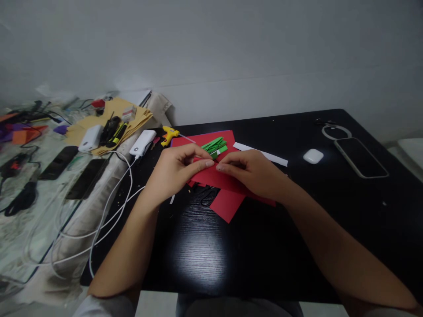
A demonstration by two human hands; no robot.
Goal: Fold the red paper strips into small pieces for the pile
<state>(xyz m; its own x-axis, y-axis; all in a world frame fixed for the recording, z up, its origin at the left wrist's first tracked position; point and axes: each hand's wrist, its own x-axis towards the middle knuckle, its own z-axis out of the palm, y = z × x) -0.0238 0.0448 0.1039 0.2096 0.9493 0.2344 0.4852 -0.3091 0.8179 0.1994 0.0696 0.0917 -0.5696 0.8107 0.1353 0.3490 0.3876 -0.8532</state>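
Between both hands is a sheet of red paper (218,178), raised a little over the black table. My left hand (183,169) pinches its upper edge between thumb and fingers. Close beside it, my right hand (249,169) pinches the same edge, the fingertips of the two hands nearly touching. Just behind the fingers lie folded green paper strips (215,145) on more red paper (228,135). Below the held sheet, black-handled scissors (207,197) show in part, next to a smaller red paper piece (228,207). A white paper strip (264,155) lies behind my right hand.
A yellow glue gun (169,134) and a white power bank (142,143) with a cable lie at the back left of the table (297,246). At right are a white earbud case (313,156) and a phone (361,157). Cluttered cables, phones and brown envelopes (115,110) fill the left side.
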